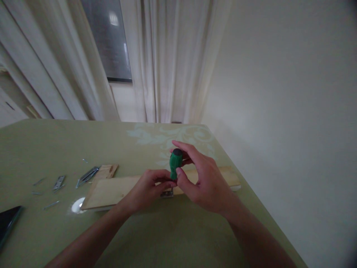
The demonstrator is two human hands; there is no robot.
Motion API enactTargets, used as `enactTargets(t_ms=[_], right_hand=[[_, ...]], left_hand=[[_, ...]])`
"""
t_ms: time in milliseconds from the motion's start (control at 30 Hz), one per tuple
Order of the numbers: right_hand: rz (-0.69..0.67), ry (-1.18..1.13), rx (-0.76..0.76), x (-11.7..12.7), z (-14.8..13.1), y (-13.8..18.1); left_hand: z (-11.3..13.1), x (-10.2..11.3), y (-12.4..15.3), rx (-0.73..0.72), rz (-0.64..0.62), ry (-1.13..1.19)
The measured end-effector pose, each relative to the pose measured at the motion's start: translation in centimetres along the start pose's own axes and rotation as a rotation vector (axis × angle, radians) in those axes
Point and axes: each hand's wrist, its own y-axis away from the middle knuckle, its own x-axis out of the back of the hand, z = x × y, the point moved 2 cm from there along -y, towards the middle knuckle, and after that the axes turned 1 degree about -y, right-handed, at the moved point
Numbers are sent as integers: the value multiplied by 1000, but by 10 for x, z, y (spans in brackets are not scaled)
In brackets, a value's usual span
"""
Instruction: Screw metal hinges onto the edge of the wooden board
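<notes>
A stubby screwdriver [175,163] with a green handle and black cap stands nearly upright over the edge of a wooden board [107,190]. My right hand [205,178] holds its handle between thumb and fingers, the index finger stretched out past the cap. My left hand [149,188] is closed in a pinch just under the handle. What those fingertips hold is hidden; the screwdriver's tip cannot be seen either. Directly below the fingers, a metal hinge [167,194] sits at the board's near edge, partly covered.
Left of the board lie a small wood piece [107,171], metal tweezers or pliers-like tool [88,176], another hinge [59,182] and several loose screws [51,204]. A dark flat device [9,223] is at the table's left edge. A wall [292,130] borders the right side.
</notes>
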Motion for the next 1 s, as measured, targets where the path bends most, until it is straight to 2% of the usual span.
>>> enactTargets(t_ms=[133,300,433,600,733,833,900,1000], right_hand=[[66,2,-39,1,1,-1],[35,13,-15,1,0,0],[94,41,-46,2,1,0],[55,43,-2,1,1,0],[79,51,-48,3,2,0],[35,46,-9,1,1,0],[37,48,5,1,1,1],[58,40,-44,2,3,1]], left_hand=[[2,2,1,13,84,-24],[2,0,1,14,18,7],[0,0,1,24,90,15],[1,0,0,18,27,34],[2,1,0,24,62,55],[0,0,0,42,34,50],[-1,1,0,37,59,26],[-3,0,1,32,79,46]])
